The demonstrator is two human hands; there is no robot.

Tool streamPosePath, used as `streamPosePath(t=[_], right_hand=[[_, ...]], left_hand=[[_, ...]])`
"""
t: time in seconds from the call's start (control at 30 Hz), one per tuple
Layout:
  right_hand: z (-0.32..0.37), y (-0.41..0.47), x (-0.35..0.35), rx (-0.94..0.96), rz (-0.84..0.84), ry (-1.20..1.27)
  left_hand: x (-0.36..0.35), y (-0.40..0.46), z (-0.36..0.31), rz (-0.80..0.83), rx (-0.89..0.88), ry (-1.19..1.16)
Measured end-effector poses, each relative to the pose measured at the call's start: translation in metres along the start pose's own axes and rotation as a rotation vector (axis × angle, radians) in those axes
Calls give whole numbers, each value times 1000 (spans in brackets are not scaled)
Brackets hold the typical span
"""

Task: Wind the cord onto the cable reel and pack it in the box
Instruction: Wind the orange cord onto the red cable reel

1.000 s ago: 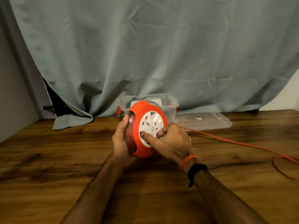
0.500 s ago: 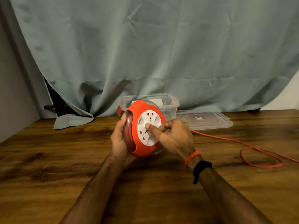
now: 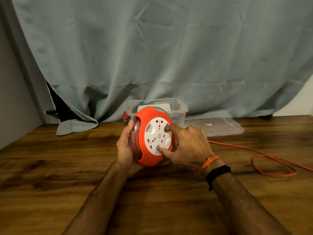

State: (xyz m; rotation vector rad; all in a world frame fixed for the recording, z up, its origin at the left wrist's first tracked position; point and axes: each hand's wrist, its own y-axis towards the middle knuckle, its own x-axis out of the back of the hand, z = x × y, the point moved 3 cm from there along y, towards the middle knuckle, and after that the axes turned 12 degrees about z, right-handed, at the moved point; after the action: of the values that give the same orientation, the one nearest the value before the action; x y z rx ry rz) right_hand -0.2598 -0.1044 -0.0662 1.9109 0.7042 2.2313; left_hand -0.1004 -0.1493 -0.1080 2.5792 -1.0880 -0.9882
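Reel (image 3: pixel 152 136): held on edge just above the table (image 3: pixel 50 167), white socket face toward the camera, so the face can be turned.
Left hand (image 3: pixel 124 146): at the reel's 9 o'clock, curled round its clear back to steady it.
Right hand (image 3: pixel 188 146): thumb and a fingertip set in the face's dimples, at 6 and 2 o'clock, seemingly to crank it.
Cord (image 3: pixel 274 165): mostly unwound, trailing toward 3 o'clock in a loose loop.
Box (image 3: pixel 179 107): open, at 12 o'clock behind the reel; lid (image 3: pixel 220 128) beside it.
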Motion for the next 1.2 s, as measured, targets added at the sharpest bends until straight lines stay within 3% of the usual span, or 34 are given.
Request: streamPosePath(t=[0.23,0.37,0.47,0.67,0.77,0.93,1.13,1.2], right_hand=[[0,0,-5,-12,-66,-49],[4,-1,-6,-115,-104,57],[10,-1,-8,-273,-128,301],[28,1,-25,-506,42,1169],[31,-2,-31,-606,161,1332],[28,2,-24,-506,156,1208],[15,3,2,-227,-124,464],[13,1,9,-153,-127,308]], left_hand=[[-1,3,3,-68,-38,25],[-3,3,2,-85,-78,16],[-2,4,-1,-91,-115,37],[-4,5,2,-114,-128,76],[-9,4,3,-71,-85,108],[-6,3,1,-38,-76,45],[-6,2,-1,-58,-73,0],[-4,3,0,-75,-76,0]])
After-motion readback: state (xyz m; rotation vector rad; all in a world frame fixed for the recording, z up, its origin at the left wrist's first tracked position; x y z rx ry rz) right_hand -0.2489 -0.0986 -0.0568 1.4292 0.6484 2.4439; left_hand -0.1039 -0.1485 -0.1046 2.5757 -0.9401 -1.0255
